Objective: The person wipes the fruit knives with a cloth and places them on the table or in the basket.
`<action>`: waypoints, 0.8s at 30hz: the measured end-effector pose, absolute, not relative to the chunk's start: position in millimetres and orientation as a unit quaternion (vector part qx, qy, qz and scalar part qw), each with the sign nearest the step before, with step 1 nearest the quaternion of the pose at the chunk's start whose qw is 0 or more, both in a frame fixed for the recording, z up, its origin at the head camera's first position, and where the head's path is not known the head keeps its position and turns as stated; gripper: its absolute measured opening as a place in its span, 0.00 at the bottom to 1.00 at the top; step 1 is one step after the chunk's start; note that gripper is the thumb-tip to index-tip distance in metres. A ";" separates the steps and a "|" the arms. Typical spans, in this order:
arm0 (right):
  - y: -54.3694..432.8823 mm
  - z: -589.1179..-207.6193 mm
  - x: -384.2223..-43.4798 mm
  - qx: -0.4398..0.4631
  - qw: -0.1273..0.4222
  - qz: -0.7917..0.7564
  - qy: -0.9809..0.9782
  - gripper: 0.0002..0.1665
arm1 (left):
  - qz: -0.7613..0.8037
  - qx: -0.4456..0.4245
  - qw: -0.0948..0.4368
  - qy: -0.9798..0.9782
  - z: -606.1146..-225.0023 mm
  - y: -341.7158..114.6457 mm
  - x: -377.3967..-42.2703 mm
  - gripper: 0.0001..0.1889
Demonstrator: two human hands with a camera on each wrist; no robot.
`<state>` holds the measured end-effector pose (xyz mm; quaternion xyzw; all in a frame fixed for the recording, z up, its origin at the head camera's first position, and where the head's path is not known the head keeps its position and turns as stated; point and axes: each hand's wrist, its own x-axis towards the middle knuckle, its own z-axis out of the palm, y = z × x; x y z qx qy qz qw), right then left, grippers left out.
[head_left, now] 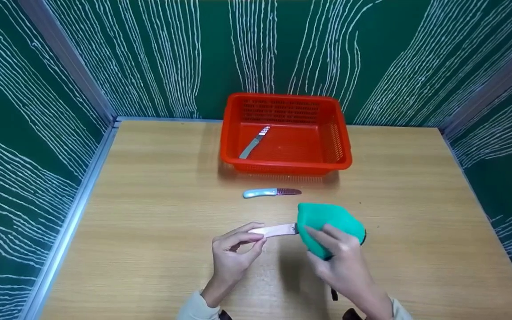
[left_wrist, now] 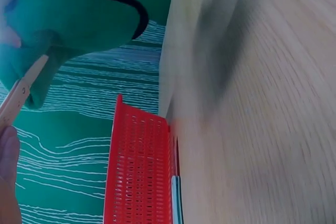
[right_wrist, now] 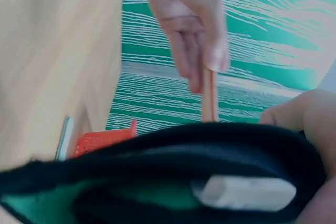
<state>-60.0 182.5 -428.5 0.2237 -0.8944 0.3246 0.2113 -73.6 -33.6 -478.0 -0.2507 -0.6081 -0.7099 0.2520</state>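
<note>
My left hand (head_left: 234, 262) pinches the pale pink handle of a knife (head_left: 276, 230) between thumb and fingers, above the table. The knife points right, and its blade is hidden at a green cloth piece with dark trim (head_left: 327, 222). My right hand (head_left: 342, 262) grips that cloth piece from the near side, fingers pressed over it around the blade. In the right wrist view the cloth piece shows a dark, open edge and a white tag (right_wrist: 249, 192) inside. Beyond the hands, a knife with a light blue handle (head_left: 260, 193) lies on the table, blade to the right.
A red plastic basket (head_left: 282, 166) stands at the back of the wooden table (head_left: 149, 200). Inside it lies a knife with a grey-green handle (head_left: 250, 147). Green walls with white wavy lines (head_left: 216, 58) enclose the table at the back and sides.
</note>
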 end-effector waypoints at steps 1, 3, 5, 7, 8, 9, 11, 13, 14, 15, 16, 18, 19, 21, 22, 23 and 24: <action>181.1 -430.2 -59.9 0.227 0.205 0.315 -0.899 0.22 | -0.710 -0.251 0.254 -0.607 -477.6 -33.9 -73.3 0.11; 179.7 -433.1 -60.0 0.231 0.196 0.298 -0.905 0.21 | -0.711 -0.250 0.254 -0.607 -477.5 -34.2 -72.7 0.11; 179.8 -435.4 -60.0 0.227 0.187 0.283 -0.913 0.21 | -0.711 -0.248 0.252 -0.607 -478.1 -34.5 -72.0 0.11; 180.7 -437.7 -60.9 0.230 0.188 0.272 -0.915 0.21 | -0.713 -0.248 0.249 -0.607 -479.4 -34.6 -71.6 0.11; 181.4 -439.3 -61.7 0.236 0.195 0.270 -0.913 0.21 | -0.714 -0.248 0.248 -0.606 -480.2 -34.5 -71.5 0.11; 182.2 -440.6 -62.3 0.241 0.200 0.267 -0.911 0.20 | -0.715 -0.249 0.248 -0.604 -484.9 -34.7 -72.4 0.12; 184.4 -442.6 -63.8 0.247 0.208 0.262 -0.909 0.20 | -0.716 -0.249 0.248 -0.603 -485.2 -34.7 -72.4 0.12; 186.9 -443.7 -64.9 0.248 0.212 0.261 -0.909 0.20 | -0.714 -0.248 0.249 -0.605 -485.0 -34.7 -72.7 0.12; 188.1 -443.9 -65.0 0.244 0.210 0.258 -0.911 0.20 | -0.713 -0.247 0.249 -0.607 -484.8 -35.0 -72.9 0.12; 189.4 -444.1 -65.3 0.241 0.209 0.257 -0.912 0.20 | -0.712 -0.246 0.249 -0.609 -484.4 -35.3 -73.0 0.12; 190.8 -444.4 -65.7 0.240 0.212 0.256 -0.912 0.20 | -0.712 -0.245 0.249 -0.609 -480.1 -35.6 -72.2 0.11; 193.8 -445.2 -66.5 0.241 0.219 0.256 -0.910 0.19 | -0.708 -0.244 0.252 -0.613 -479.9 -36.7 -72.4 0.11; 195.3 -445.9 -67.0 0.243 0.225 0.257 -0.908 0.19 | -0.707 -0.243 0.252 -0.615 -479.9 -37.2 -72.4 0.11; 198.4 -446.5 -67.6 0.242 0.228 0.256 -0.908 0.19 | -0.706 -0.243 0.251 -0.616 -479.7 -38.7 -72.1 0.11; 200.0 -446.7 -67.6 0.239 0.226 0.256 -0.909 0.20 | -0.705 -0.242 0.250 -0.618 -479.6 -39.3 -71.9 0.11; 201.5 -446.6 -67.6 0.234 0.221 0.255 -0.912 0.20 | -0.704 -0.241 0.249 -0.620 -479.5 -39.8 -71.8 0.11; 202.9 -446.3 -67.5 0.229 0.216 0.254 -0.914 0.20 | -0.703 -0.240 0.249 -0.621 -479.3 -40.4 -71.7 0.11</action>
